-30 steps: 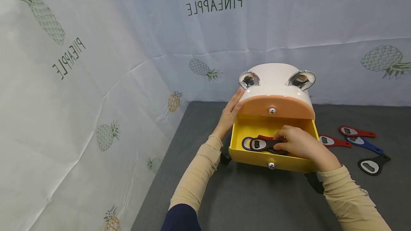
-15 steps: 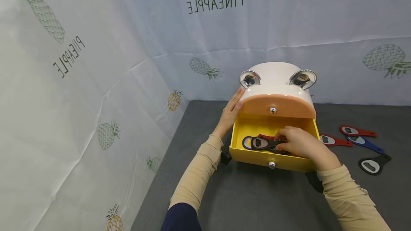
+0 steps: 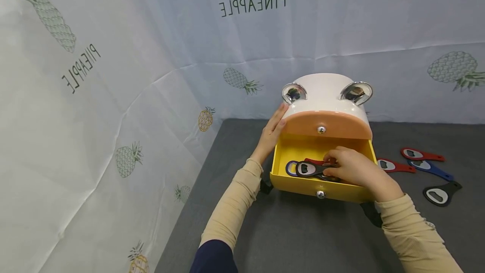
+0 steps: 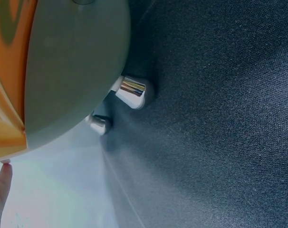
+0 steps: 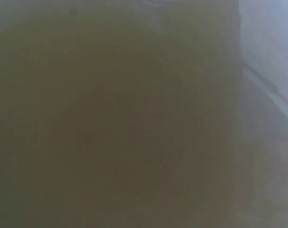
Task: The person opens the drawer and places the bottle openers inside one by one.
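In the head view, a white cabinet (image 3: 323,92) with silver ears has its yellow drawer (image 3: 293,146) pulled out. My left hand (image 3: 268,138) rests against the cabinet's left side, its fingers fairly straight. Inside the drawer, my right hand (image 3: 352,167) has its thumb and fingers at the handle end of a black bottle opener (image 3: 314,169) and seems to pinch it. A blue-rimmed opener (image 3: 290,168) and a red one (image 3: 312,161) lie partly under it. My left fingertip (image 4: 4,175) touches the cabinet's edge in the left wrist view. The right wrist view is blurred and blocked.
On the grey table (image 3: 310,239), right of the cabinet, lie two red bottle openers, one (image 3: 422,155) farther back, a blue one (image 3: 432,169) and a black one (image 3: 441,194). An orange upper drawer (image 3: 341,126) stays closed. A pineapple-print cloth (image 3: 170,108) hangs behind and left.
Very little differs. My right fingers shift slightly over the openers inside the drawer, and a bit more red shows between them. My left hand holds its place on the cabinet.
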Action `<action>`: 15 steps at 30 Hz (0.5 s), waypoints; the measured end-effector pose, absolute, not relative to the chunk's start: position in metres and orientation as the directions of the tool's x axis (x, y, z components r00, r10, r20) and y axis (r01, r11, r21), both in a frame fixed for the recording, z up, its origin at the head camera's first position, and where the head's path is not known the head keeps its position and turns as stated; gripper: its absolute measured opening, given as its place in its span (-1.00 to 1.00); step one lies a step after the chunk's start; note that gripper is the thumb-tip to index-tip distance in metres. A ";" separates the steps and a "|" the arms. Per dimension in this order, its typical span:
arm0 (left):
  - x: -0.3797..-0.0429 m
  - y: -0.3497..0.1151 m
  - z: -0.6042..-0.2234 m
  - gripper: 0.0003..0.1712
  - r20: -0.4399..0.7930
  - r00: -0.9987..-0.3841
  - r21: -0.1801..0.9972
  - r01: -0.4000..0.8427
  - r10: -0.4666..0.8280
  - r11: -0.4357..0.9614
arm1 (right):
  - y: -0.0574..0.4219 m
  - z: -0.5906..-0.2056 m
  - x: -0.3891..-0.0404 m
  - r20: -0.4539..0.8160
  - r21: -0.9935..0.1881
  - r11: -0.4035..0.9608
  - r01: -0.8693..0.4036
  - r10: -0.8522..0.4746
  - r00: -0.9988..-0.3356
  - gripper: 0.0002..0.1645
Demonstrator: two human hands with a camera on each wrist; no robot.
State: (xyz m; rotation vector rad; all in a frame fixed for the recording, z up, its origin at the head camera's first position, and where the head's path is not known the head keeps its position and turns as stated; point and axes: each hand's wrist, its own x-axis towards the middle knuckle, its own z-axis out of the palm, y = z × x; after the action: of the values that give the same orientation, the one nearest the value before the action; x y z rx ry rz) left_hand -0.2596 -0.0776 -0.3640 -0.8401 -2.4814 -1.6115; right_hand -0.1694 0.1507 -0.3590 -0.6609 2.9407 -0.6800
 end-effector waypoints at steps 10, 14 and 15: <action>-0.259 -0.078 -0.364 -0.43 0.334 -0.850 0.829 0.471 0.408 0.303 | 0.154 -0.345 -0.162 0.089 -0.447 0.803 -0.395 -0.399 -0.913 -0.61; -0.260 -0.078 -0.365 -0.42 0.333 -0.850 0.829 0.470 0.408 0.304 | 0.157 -0.338 -0.157 0.118 -0.445 0.803 -0.396 -0.385 -0.915 -0.62; -0.260 -0.078 -0.365 -0.42 0.332 -0.851 0.829 0.469 0.407 0.305 | 0.158 -0.337 -0.156 0.130 -0.445 0.801 -0.400 -0.384 -0.914 -0.63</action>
State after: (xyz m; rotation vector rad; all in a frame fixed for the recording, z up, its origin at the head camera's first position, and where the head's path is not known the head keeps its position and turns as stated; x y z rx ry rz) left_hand -0.2599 -0.0779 -0.3654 -0.8374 -2.4892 -1.6140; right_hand -0.1561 0.1583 -0.3372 -0.6563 3.0129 -0.7558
